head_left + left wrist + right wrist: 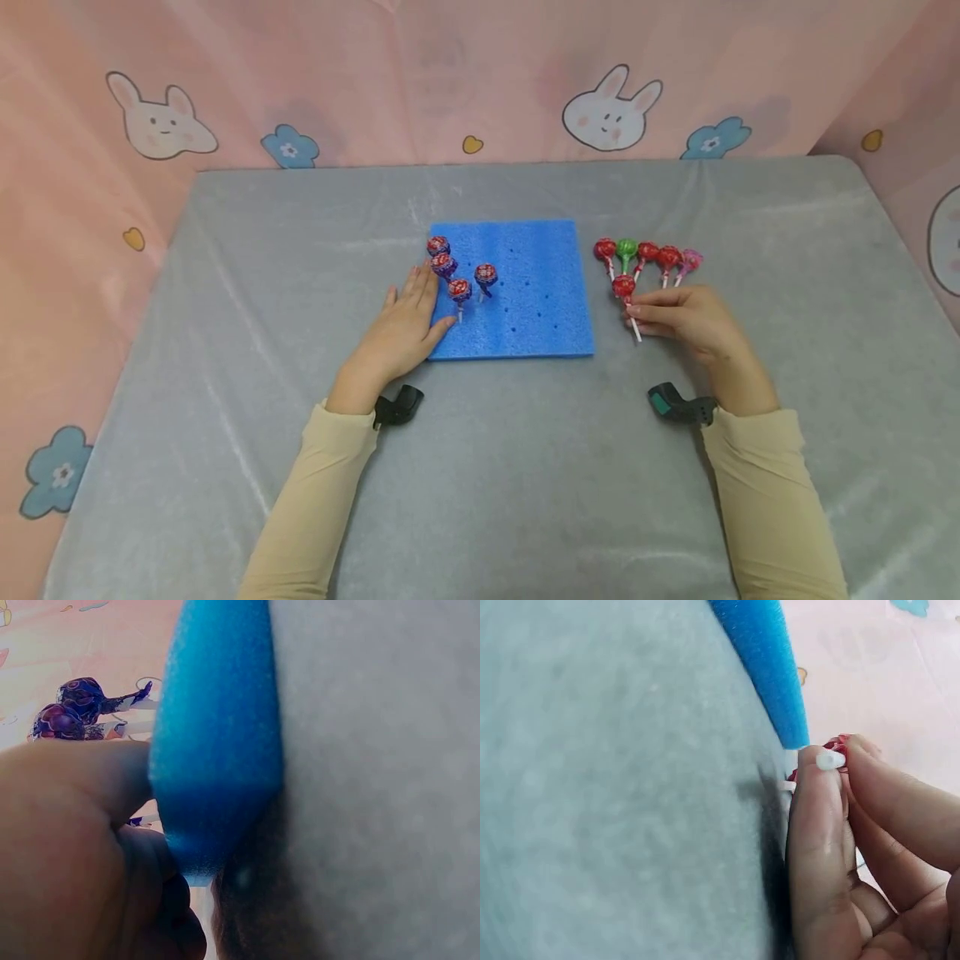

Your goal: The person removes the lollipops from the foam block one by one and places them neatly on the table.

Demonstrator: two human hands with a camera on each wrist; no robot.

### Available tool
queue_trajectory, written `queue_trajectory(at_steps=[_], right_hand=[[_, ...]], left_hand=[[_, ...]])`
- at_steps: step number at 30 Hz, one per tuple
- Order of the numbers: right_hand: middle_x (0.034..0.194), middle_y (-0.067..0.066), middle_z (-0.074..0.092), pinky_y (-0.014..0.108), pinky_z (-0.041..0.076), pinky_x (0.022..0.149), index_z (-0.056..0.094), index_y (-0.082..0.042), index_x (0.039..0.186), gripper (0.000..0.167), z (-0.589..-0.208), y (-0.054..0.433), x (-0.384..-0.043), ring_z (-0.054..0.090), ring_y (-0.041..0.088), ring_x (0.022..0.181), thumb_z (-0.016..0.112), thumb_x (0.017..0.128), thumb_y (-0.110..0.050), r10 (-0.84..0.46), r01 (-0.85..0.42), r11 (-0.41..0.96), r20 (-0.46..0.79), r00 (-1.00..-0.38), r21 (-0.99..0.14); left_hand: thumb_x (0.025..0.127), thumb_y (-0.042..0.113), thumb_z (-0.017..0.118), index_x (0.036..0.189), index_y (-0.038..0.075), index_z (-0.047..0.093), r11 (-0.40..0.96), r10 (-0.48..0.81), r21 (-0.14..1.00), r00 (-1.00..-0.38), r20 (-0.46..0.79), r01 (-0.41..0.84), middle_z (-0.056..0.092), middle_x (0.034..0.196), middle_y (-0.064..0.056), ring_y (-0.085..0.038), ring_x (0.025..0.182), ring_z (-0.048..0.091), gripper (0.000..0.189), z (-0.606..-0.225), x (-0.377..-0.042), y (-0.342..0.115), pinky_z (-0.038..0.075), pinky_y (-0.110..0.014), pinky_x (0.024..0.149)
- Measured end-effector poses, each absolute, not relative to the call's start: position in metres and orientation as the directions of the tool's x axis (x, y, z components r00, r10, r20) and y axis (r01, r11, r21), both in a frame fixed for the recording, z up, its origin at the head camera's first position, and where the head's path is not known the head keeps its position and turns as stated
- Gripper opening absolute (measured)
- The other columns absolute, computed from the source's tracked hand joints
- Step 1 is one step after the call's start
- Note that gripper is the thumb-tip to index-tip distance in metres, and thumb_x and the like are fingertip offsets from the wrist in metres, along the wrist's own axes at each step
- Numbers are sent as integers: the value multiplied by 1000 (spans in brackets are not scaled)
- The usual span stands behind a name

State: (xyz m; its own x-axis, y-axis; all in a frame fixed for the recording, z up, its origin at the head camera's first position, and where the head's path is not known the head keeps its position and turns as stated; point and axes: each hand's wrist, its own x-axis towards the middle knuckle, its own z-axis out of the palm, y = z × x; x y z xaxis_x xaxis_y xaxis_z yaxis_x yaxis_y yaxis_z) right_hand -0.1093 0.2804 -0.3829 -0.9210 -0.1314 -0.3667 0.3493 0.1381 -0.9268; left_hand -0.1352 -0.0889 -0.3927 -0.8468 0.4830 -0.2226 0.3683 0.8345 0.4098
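My right hand [686, 321] pinches a red-wrapped lollipop [623, 287] between thumb and fingers, head pointing away and stick towards me. In the right wrist view the white stick end [830, 760] pokes out between the fingertips. My left hand [401, 329] lies along the left side of a blue foam board [543, 250], fingers straight, with the thumb over its front left part. Several lollipops in red and dark blue wrappers [486, 275] stand in the board's left half on their sticks. Small holes dot the rest of its top.
Just beyond my right hand, a row of lollipops lies on the grey cloth-covered table [510, 475]: red ones [604, 248], a green one [626, 247] and a pink one [692, 260]. A pink curtain [360, 75] with rabbits hangs behind the table.
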Motion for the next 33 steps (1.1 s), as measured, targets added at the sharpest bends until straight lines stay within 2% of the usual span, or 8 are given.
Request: queue_trajectory(at_steps=[6,15,20,24,28,33], right_hand=[[80,-5,71,21,53,68,75,-17,83,23,-384,282,-111,68,5,75,62,90,0,-129,414,151,-433,-892,-898],[79,-6,71,21,54,67,75,-18,80,23,-384,282,-112,67,3,74,63,89,0,-127,408,192,-434,-892,-893],[76,-8,70,20,54,66,76,-12,85,17,-385,281,-111,66,1,73,64,87,0,-120,384,242,-420,-899,-891],[75,-9,70,20,53,65,74,-1,93,11,-384,280,-110,66,0,71,66,87,-2,-103,382,289,-425,-899,-878],[73,-10,69,19,53,62,70,9,98,19,-383,277,-110,64,0,66,68,87,-6,-73,375,368,-428,-901,-851],[69,-12,67,18,52,59,68,13,100,30,-382,275,-110,59,0,59,71,85,-12,-52,351,461,-420,-906,-815]], left_hand=[[102,40,34,150,0,3,833,484,412,-846,-223,369,-8,157,-13,-25,143,-8,70,-392,-135,-90,0,-48,113],[102,39,33,150,0,3,836,485,406,-843,-233,369,-9,156,-13,-24,142,-10,69,-391,-135,-90,-1,-47,113],[102,39,34,150,0,3,836,487,402,-843,-230,373,-8,156,-13,-24,143,-9,69,-392,-135,-90,0,-47,113],[102,39,33,149,0,3,836,486,403,-843,-231,373,-8,156,-13,-24,143,-8,69,-392,-135,-90,0,-47,113],[102,39,33,149,-1,4,837,485,402,-843,-233,371,-8,156,-13,-25,143,-8,69,-392,-135,-90,0,-47,113],[102,40,33,149,-2,4,837,484,404,-844,-231,370,-9,156,-12,-25,143,-8,69,-393,-135,-89,0,-48,113]])
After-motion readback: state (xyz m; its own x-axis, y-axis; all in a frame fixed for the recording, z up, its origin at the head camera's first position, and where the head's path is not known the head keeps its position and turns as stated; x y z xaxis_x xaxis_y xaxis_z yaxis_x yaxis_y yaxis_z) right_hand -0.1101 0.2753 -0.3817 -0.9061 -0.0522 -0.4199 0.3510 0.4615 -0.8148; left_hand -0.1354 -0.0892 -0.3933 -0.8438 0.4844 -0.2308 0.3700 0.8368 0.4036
